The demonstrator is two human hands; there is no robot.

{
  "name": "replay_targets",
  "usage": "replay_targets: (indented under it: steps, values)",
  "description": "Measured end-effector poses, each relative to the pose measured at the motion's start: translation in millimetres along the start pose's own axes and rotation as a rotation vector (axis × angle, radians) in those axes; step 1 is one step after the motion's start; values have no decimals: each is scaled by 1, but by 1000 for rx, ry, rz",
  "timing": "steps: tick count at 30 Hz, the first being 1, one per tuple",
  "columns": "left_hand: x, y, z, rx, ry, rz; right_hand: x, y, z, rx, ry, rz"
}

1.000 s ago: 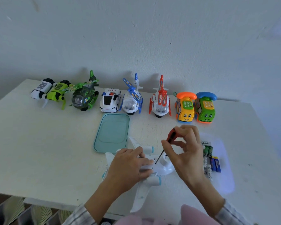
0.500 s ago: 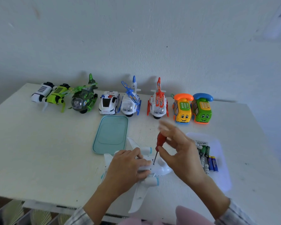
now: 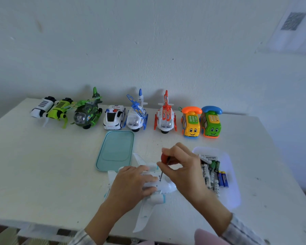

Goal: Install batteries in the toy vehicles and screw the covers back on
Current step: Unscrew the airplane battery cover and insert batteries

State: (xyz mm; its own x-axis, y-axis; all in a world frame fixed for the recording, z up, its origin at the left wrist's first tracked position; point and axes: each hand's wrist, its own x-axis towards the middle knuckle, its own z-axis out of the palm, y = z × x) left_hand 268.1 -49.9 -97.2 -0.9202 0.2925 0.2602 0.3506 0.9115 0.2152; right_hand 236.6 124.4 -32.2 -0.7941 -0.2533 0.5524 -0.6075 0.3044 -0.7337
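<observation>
A white toy airplane [image 3: 149, 212] lies belly up near the table's front edge. My left hand [image 3: 131, 184] grips its body and covers most of the fuselage. My right hand [image 3: 182, 167] pinches the red handle of a small screwdriver [image 3: 164, 159]. The thin shaft stands nearly upright, and its tip touches the plane's underside just right of my left fingers. Loose batteries [image 3: 213, 175] lie in a clear tray [image 3: 232, 191] to the right of my right hand.
A teal tray [image 3: 116, 150] lies flat behind the plane. Along the wall stand several toys: robot dogs [image 3: 49, 109], a green helicopter [image 3: 87, 114], a police car [image 3: 113, 117], a blue helicopter [image 3: 137, 115], a red helicopter [image 3: 165, 116] and two phone cars [image 3: 201, 123].
My right hand has shifted its grip on the screwdriver handle and the shaft has gone from slanted to nearly upright. The left hand stays on the plane.
</observation>
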Motion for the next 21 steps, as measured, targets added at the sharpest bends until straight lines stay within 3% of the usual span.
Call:
replay_targets:
  steps: [3, 6, 9, 12, 15, 18, 21]
  values:
    - [1, 3, -6, 25, -26, 7, 4, 2, 1, -21, 27, 69]
    - [4, 5, -12, 36, -65, -4, 23, -4, -23, 256, 26, 317]
    - [12, 7, -28, -96, -45, -49, 43, -14, -66, 264, 20, 207]
    - [38, 10, -51, -335, -20, -90, 48, -20, -103, -143, -201, -13]
    - [83, 28, -81, -520, 17, -71, 38, -11, -125, -761, -360, -260]
    - [133, 60, -101, -653, -99, 9, 35, 3, -144, -1065, -333, -369]
    - [174, 90, -104, -734, -268, 58, 42, 17, -171, -1151, -149, -410]
